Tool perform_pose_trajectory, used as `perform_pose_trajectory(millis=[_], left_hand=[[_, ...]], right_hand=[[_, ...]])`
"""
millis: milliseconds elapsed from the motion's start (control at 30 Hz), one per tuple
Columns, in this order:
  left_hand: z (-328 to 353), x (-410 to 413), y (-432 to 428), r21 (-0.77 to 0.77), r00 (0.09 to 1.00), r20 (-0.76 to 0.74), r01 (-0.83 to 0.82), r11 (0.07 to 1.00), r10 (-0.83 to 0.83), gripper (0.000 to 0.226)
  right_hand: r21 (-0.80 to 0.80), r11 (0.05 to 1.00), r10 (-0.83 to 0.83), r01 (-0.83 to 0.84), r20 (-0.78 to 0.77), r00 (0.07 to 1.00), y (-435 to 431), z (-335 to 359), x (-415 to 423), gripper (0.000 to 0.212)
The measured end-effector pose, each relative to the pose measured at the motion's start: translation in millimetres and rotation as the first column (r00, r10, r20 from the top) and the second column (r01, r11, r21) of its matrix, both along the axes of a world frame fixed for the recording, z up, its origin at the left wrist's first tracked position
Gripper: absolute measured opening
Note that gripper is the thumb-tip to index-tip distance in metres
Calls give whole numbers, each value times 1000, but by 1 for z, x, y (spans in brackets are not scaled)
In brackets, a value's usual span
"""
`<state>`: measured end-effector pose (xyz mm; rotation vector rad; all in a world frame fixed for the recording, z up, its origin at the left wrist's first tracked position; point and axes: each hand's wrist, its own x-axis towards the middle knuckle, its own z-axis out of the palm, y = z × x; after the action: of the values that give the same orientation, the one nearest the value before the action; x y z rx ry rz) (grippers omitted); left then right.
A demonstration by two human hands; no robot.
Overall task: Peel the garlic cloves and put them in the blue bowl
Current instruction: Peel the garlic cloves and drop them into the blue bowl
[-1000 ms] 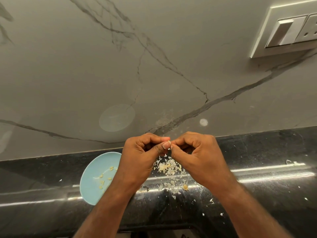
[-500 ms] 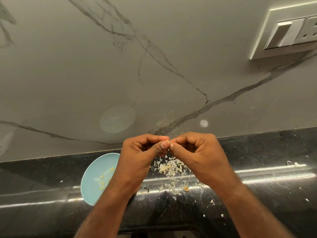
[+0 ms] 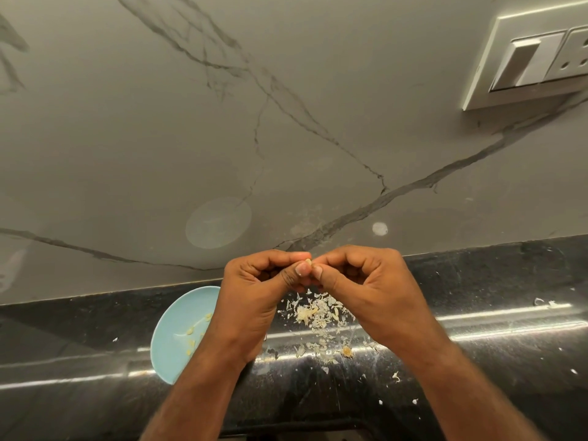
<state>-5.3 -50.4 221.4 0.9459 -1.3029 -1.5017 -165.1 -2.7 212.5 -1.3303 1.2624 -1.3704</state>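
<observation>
My left hand [image 3: 254,294] and my right hand [image 3: 366,291] meet fingertip to fingertip above the black counter, both pinching one small pale garlic clove [image 3: 309,261]. Only a sliver of the clove shows between the thumbs and forefingers. The blue bowl [image 3: 178,326] sits on the counter to the left, partly covered by my left wrist, with several peeled cloves [image 3: 194,335] inside. A heap of papery garlic peel [image 3: 313,315] lies on the counter right under my hands.
The black counter [image 3: 477,313] runs along a grey marble-look wall. Small peel flakes are scattered to the right and toward the front edge. A white switch and socket plate [image 3: 534,58] is on the wall at the upper right.
Both hands stay pinched on the clove, with only slight finger shifts; a bit more of the clove shows above the thumbs now.
</observation>
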Motion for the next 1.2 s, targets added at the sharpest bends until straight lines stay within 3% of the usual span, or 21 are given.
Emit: perform_pose_trajectory(millis=[133,233,633,933,1067,1200], left_hand=[[1,1,0,19,999,23,45,999,-46,19],[0,2,0,18,998,41,43,999,-43,18],[-3,0,1,-16,1000,28,7,1000,-6,15],[-10,-3,6,-205,985,174,21,979,16,20],[-10,-4,8,-142,985,170,44,989,-19,21],[-11,-4,7,42,996,51,76,996,-78,24]], right_hand=[[1,1000,30,-30,-59,998,0,2,-5,14],[-32,999,12,-15,-102,995,0,2,-3,7],[-107,989,-116,105,-108,987,4,-1,10,8],[-27,979,-206,204,-56,977,1,-4,16,9],[-18,976,-217,216,-71,974,1,-3,17,12],[-49,978,-208,203,-165,964,1,-5,15,12]])
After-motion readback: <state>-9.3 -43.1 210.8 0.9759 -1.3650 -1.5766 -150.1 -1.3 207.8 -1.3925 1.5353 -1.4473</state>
